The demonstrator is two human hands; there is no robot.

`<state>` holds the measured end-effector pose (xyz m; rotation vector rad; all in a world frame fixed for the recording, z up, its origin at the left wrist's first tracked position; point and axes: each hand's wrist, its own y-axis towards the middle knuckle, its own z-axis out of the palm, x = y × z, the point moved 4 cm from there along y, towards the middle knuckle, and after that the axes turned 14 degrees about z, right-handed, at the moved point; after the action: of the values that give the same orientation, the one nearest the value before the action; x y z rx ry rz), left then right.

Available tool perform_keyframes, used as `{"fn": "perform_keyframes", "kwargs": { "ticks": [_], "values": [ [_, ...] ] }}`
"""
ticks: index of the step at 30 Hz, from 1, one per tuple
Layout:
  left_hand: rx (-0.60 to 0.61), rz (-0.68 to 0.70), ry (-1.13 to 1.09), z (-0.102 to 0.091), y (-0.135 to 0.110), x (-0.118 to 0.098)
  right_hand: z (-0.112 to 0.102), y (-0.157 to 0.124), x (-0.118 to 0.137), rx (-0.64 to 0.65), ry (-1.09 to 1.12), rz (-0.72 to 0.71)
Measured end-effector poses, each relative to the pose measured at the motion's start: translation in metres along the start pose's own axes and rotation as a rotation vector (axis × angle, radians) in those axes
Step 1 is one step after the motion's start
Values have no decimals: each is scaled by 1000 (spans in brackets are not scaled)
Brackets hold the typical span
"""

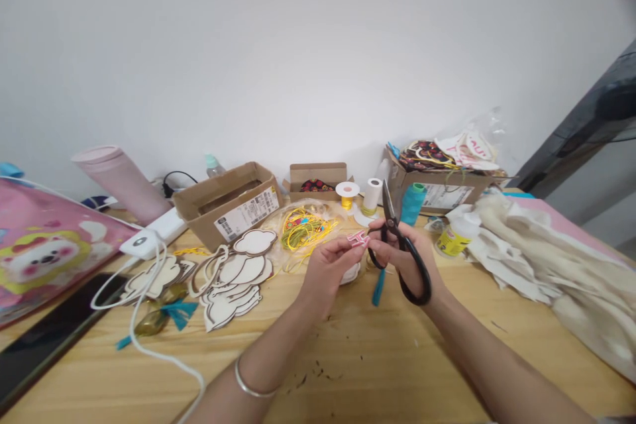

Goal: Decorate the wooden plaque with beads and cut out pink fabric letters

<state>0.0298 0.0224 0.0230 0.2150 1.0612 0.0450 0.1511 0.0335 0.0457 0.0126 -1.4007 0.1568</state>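
My left hand [325,266] is raised over the wooden table [377,358], its fingers pinched on a small pink and white letter piece [358,238]. My right hand [400,255] is wrapped around black scissors [405,252], whose blades point up and whose big loop handle hangs below the palm. The thumb and forefinger of that hand also touch the pink piece, so both hands meet around it. A silver bangle [251,384] sits on my left wrist. A teal strip [378,286] lies on the table under the hands.
Several cloud-shaped wooden cutouts [233,278] lie to the left, with a white cable [149,318] and a bag of yellow cord [303,228]. Cardboard boxes [231,202], spools, a teal thread cone [412,204] and a glue bottle [454,236] line the back. White fabric [556,265] is piled right.
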Motion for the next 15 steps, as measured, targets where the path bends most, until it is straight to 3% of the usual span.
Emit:
{"fn": "perform_keyframes", "kwargs": {
  "ticks": [4,8,15],
  "values": [
    [-16,-66,-88,0,1,-6,-4,2,2,24,-25,-12],
    [23,-45,-165,-4,4,-11,-5,1,9,36,-63,-17],
    [63,13,21,-11,7,-6,-2,3,6,110,-43,54]
  ]
}}
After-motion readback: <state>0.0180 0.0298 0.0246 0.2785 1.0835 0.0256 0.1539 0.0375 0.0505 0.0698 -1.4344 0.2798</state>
